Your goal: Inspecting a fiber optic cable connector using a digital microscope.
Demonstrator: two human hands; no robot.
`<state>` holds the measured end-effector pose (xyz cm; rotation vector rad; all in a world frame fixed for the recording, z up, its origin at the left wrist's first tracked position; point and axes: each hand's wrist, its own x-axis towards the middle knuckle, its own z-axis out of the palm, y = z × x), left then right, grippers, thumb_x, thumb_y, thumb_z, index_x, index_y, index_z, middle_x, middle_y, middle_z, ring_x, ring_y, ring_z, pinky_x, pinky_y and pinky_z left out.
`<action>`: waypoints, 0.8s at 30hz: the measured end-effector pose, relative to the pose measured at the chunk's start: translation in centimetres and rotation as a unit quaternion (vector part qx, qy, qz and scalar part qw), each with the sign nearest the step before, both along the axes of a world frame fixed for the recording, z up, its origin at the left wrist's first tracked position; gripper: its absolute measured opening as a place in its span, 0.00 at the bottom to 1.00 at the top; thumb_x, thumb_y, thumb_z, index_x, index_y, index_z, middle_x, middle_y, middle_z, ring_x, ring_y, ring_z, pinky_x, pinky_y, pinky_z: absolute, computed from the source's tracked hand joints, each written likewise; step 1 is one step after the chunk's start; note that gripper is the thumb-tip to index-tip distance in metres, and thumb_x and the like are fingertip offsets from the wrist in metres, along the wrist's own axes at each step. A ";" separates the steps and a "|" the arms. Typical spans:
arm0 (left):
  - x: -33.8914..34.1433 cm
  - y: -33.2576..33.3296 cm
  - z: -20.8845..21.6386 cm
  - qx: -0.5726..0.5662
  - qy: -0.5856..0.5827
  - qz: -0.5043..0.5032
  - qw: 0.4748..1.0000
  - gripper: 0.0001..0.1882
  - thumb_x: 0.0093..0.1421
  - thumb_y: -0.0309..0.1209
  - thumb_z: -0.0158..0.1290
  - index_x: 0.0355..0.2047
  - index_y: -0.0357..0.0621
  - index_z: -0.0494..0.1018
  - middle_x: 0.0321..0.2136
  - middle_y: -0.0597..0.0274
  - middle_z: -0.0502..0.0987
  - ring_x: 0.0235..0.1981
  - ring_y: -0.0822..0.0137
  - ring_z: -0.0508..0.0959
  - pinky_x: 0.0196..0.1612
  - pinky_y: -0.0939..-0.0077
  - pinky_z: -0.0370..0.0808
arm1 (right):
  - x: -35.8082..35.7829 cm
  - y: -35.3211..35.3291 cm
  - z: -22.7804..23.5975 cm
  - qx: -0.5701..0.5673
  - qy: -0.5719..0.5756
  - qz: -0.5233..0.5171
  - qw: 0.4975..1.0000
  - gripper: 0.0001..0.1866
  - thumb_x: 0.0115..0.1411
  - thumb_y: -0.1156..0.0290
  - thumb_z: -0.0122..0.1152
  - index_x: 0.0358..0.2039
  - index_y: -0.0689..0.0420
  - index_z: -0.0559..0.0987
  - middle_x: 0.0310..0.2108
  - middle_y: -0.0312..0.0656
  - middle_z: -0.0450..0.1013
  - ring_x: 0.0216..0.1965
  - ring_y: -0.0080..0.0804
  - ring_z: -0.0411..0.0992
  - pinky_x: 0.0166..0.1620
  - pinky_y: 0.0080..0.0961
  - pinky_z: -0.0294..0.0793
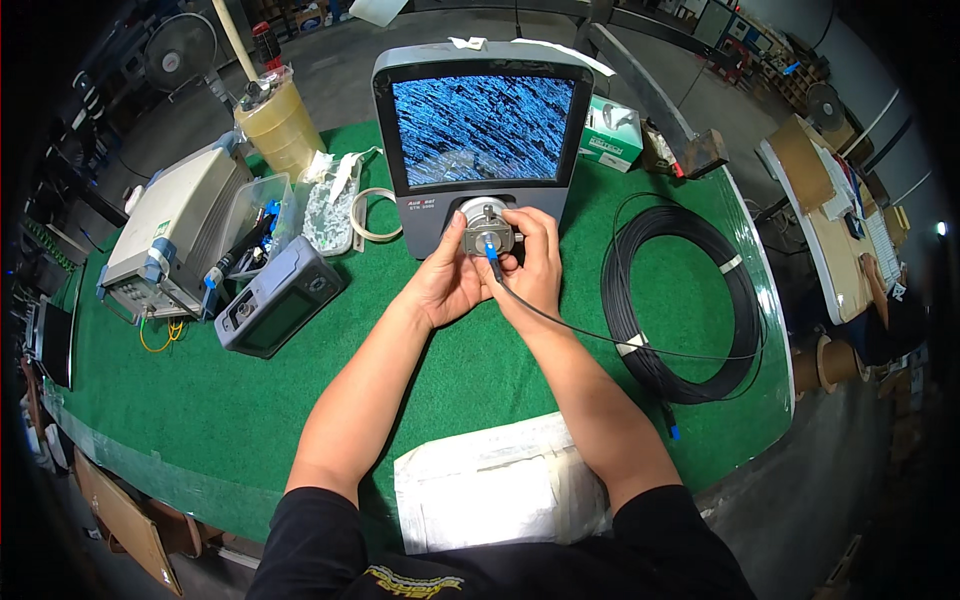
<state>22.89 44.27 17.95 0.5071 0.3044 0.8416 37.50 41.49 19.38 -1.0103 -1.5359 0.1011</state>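
Note:
A fibre inspection microscope [388,90] stands upright at the far middle, its screen [485,130] showing a blue and black streaked picture. On its front is a round metal connector mount [487,228]. A blue fibre connector [490,246] points into the mount, and a black cable [560,323] runs from it to the right. My left hand [445,282] curls round the mount's left side and underside, thumb up along the edge. My right hand [535,262] is closed round its right side, fingers over the top right. Some fingertips are hidden behind the mount and connector.
A coil of black cable [622,285] with a blue end [675,432] lies right. White papers [480,500] lie near me. A handheld tester [280,297], a bench instrument [180,230], a tape roll [357,222] and a yellowish tub [280,125] stand left. A green-white box [612,135] sits behind.

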 end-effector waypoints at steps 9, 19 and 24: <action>0.1 0.0 0.3 -0.009 0.025 -0.010 1.000 0.41 0.67 0.69 0.43 0.59 0.45 0.71 0.47 0.53 0.82 0.46 0.57 0.84 0.55 0.55 0.81 | -0.5 0.2 -0.4 -0.003 0.014 -0.018 1.000 0.31 0.45 0.74 0.76 0.51 0.56 0.74 0.51 0.49 0.71 0.51 0.52 0.73 0.51 0.43 0.76; -0.1 0.2 -0.2 -0.016 0.004 -0.013 1.000 0.41 0.67 0.69 0.43 0.61 0.45 0.71 0.49 0.50 0.82 0.49 0.55 0.83 0.58 0.52 0.79 | -0.2 -0.1 0.0 -0.001 -0.001 -0.014 1.000 0.31 0.46 0.78 0.74 0.53 0.53 0.75 0.50 0.48 0.71 0.49 0.51 0.74 0.51 0.42 0.76; -0.3 0.2 -0.3 -0.016 -0.001 -0.021 1.000 0.40 0.68 0.68 0.43 0.61 0.47 0.72 0.49 0.49 0.82 0.50 0.55 0.83 0.59 0.49 0.77 | -0.3 -0.2 0.2 0.005 0.008 -0.004 1.000 0.31 0.47 0.79 0.74 0.54 0.52 0.77 0.49 0.47 0.71 0.48 0.49 0.74 0.49 0.40 0.76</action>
